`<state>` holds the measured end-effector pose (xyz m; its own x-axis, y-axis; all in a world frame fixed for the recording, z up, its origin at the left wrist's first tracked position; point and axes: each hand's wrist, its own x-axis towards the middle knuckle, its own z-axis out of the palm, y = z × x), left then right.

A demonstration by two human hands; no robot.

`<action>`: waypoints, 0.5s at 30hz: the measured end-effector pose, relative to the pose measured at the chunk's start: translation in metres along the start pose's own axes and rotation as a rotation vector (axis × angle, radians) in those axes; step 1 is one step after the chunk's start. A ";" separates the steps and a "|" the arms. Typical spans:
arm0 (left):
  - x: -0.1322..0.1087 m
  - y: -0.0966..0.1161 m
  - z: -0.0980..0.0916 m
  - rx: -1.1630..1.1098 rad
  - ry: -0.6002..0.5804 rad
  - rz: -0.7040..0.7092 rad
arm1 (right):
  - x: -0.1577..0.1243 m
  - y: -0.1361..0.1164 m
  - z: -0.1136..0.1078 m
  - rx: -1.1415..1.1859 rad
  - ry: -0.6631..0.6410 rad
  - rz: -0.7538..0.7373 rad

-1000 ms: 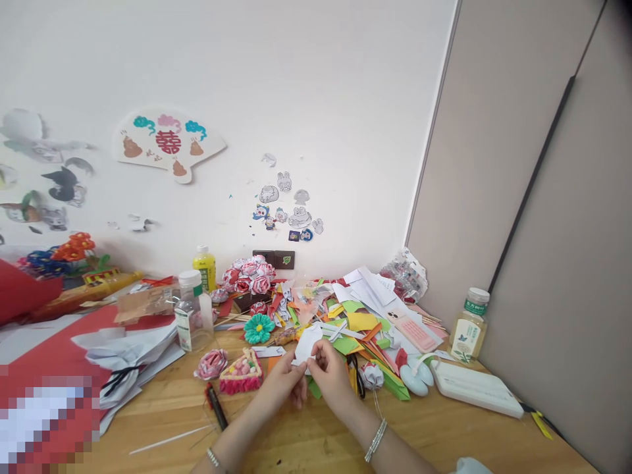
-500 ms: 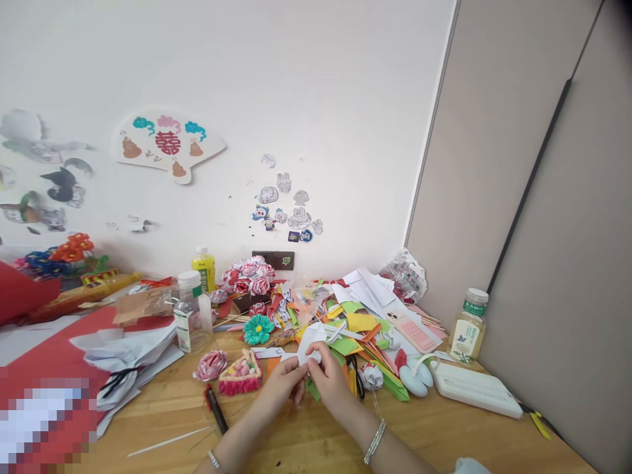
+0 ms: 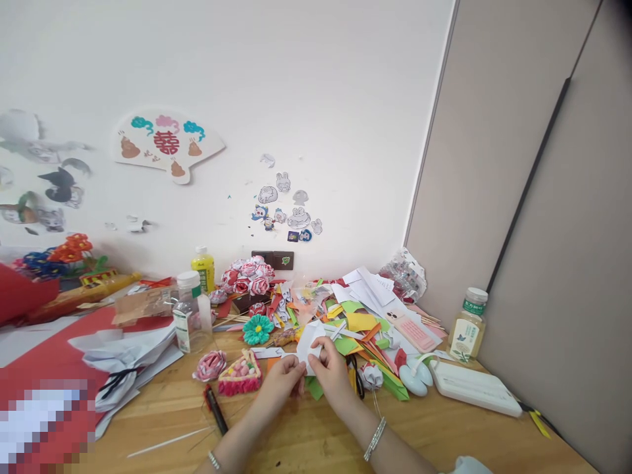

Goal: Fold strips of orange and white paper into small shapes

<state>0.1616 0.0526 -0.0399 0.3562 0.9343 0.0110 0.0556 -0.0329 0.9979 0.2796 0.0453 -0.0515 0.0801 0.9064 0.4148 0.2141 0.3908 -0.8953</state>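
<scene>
Between my two hands is a small piece of white paper [image 3: 307,340], held up over the front of the paper pile. My left hand [image 3: 285,376] pinches its lower left side. My right hand [image 3: 326,365] grips the right edge, with its fingers bent behind the sheet and the thumb in front. Just left of my left hand lie a cake-slice-shaped craft piece [image 3: 240,374] with a pink edge and a pink paper rose [image 3: 210,365]. A teal flower [image 3: 257,329] sits behind them. A crumpled white paper ball [image 3: 371,376] rests right of my right hand.
Coloured paper scraps [image 3: 360,322] cover the table's middle. A phone [image 3: 413,330], a white power bank [image 3: 476,388] and a tea bottle [image 3: 467,329] stand or lie at right. At left are a clear bottle [image 3: 190,316], a black pen [image 3: 216,409] and wrapping paper [image 3: 123,349].
My hands have shifted slightly on the white paper. My left fingers sit a little lower along it, and more of the sheet shows between the hands.
</scene>
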 end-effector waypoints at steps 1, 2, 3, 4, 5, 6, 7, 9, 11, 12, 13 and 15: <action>0.000 0.000 0.000 0.006 0.007 0.005 | 0.000 0.001 0.000 0.003 0.001 0.006; 0.001 -0.001 -0.001 0.012 0.012 0.008 | 0.000 0.001 0.000 0.015 -0.004 0.015; 0.001 -0.001 -0.001 0.014 0.015 0.006 | 0.000 0.002 0.000 0.037 -0.013 0.027; 0.001 -0.001 -0.001 0.011 0.016 -0.004 | 0.000 0.002 0.000 0.064 -0.023 0.041; 0.001 -0.002 -0.001 0.004 0.019 -0.020 | 0.000 0.003 0.000 0.091 -0.033 0.052; 0.002 -0.002 -0.001 -0.005 0.021 -0.037 | 0.000 0.003 0.000 0.113 -0.040 0.060; 0.002 -0.002 -0.001 -0.014 0.025 -0.054 | 0.000 0.004 0.000 0.128 -0.042 0.066; 0.003 -0.003 -0.002 -0.028 0.039 -0.068 | 0.001 0.005 0.000 0.142 -0.040 0.075; 0.003 -0.003 -0.003 -0.038 0.052 -0.058 | 0.001 0.005 0.001 0.170 -0.050 0.090; 0.003 -0.003 -0.003 -0.043 0.059 -0.050 | 0.001 0.005 0.001 0.191 -0.062 0.101; 0.004 -0.003 -0.004 -0.048 0.068 -0.043 | 0.000 0.004 0.001 0.211 -0.077 0.108; 0.004 -0.003 -0.005 -0.055 0.080 -0.035 | -0.001 0.002 0.001 0.232 -0.099 0.108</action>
<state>0.1584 0.0579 -0.0425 0.2793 0.9600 -0.0207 0.0143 0.0174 0.9997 0.2788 0.0457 -0.0538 -0.0074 0.9517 0.3069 -0.0206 0.3067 -0.9516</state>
